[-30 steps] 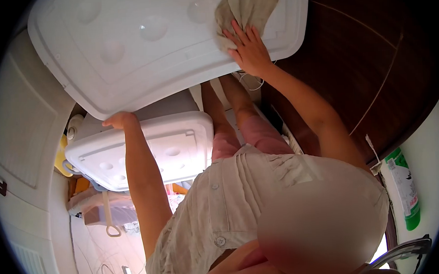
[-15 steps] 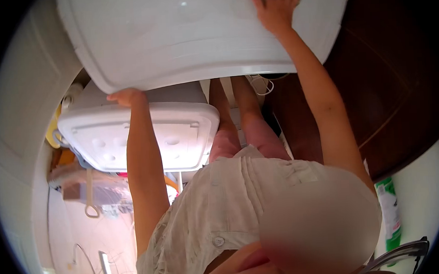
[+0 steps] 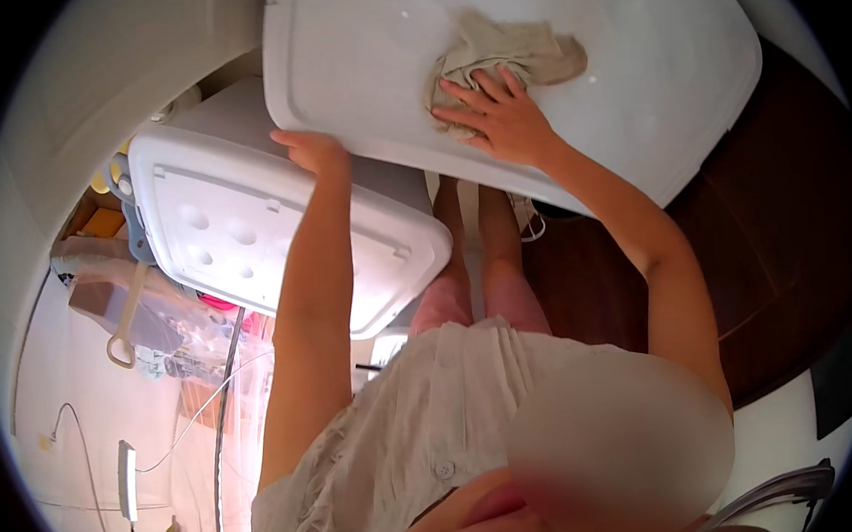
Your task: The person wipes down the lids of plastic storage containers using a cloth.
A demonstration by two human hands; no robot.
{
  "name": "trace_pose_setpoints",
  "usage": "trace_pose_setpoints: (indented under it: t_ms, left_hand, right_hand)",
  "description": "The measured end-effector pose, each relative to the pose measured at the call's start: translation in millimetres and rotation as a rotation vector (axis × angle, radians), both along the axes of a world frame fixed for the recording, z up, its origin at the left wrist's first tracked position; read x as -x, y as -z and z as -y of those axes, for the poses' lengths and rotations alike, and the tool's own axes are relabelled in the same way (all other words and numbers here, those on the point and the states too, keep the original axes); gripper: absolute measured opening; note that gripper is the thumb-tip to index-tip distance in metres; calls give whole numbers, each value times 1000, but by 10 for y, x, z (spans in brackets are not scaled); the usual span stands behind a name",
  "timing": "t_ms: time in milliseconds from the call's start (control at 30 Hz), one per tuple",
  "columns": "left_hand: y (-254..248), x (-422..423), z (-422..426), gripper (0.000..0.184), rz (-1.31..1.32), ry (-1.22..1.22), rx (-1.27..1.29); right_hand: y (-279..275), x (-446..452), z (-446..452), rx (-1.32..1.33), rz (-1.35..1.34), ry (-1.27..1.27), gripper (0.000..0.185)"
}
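Note:
A large white plastic lid [image 3: 358, 67] with rounded corners and a raised rim fills the upper part of the view, tilted. My left hand [image 3: 316, 150] grips its near left edge, with the thumb side at the rim and some fingers hidden. On the lid's face lies a crumpled beige cloth [image 3: 521, 54]. My right hand [image 3: 507, 122] holds this cloth against the lid, its fingers spread and partly sunk into the folds.
Below the lid, at left, is a grey storage box [image 3: 231, 122] with a white lid and blue side latch. A dark brown wooden surface [image 3: 628, 265] lies at right. Wrapped items, a beige handle [image 3: 130, 315] and thin cables are at lower left. My legs [image 3: 482, 234] are between.
The view has turned, and the lid now sits further right and tilted. My right hand and the cloth have moved from the far edge towards the lid's middle. The left hand keeps its hold.

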State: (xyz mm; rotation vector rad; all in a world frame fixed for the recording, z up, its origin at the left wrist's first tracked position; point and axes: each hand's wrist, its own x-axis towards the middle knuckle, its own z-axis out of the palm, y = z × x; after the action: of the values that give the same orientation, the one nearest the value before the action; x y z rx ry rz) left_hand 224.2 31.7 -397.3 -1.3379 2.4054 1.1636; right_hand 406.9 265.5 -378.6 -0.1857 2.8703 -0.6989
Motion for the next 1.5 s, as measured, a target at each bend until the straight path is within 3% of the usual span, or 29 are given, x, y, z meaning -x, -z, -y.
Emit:
trace_pose_setpoints:
  t_ms: [33,100,133,167,200,267,467,500,567,633,700,833,967,1167,1233,1267,1333,1367,1433,1500]
  left_hand:
    - [-23,10,-17,94,0,10,-39]
    - [58,-3,46,93,-21,0,-26]
    - [83,-2,54,92,-23,6,-11]
    - [27,11,16,92,-34,1,-19]
    - [-81,18,-35,91,-20,11,-67]
    - [-148,30,-89,91,-3,19,-115]
    - [22,-31,51,87,-14,-33,-120]
    - [-24,-21,7,87,-39,-24,-151]
    - [-51,53,-66,87,-77,-15,-187]
    - [-62,18,-44,87,-44,4,-132]
    - [-58,11,-29,87,-40,5,-128]
    - [37,3,31,87,-86,19,-123]
    - [0,-8,18,87,-83,16,-118]
    - [-43,-1,77,82,-24,30,-110]
    - [-30,-8,192,65,-134,195,9]
    - [-94,-10,194,65,-140,194,18]
    - [-291,0,130,36,-482,692,357]
    - [-388,64,62,36,-473,710,356]
    - [-589,244,-145,38,-673,1375,467]
    - [-489,614,-335,41,-744,1608,475]
  right_hand:
    - [64,276,-112,-88,67,-16,57]
    - [166,994,-434,-288,-81,149,54]
    - [304,1309,-610,-271,-195,252,53]
    - [450,1637,-789,-339,-65,340,55]
    - [242,1981,-956,-193,-208,486,58]
    - [392,2414,-1201,-307,-338,670,60]
    - [630,2688,-972,-449,-314,754,62]
    - [637,2629,-827,-452,-323,745,62]
    - [300,2397,-374,-153,-272,616,61]
    - [68,2183,-35,-87,-195,482,64]
    - [291,1945,311,-241,-206,375,57]
    - [-18,1221,1061,16,-49,189,58]
    - [-128,741,1078,52,12,165,57]
    - [-290,-640,338,-28,172,214,65]
    - [-350,-1191,65,-103,268,219,65]
    - [-354,-1470,-68,-107,287,244,66]
    - [-407,-1997,-293,-149,400,279,69]
    - [-405,-2283,-395,-171,411,304,70]
    - [-377,-2818,-584,-222,463,404,65]
    - [-332,-3263,-801,-261,502,536,57]
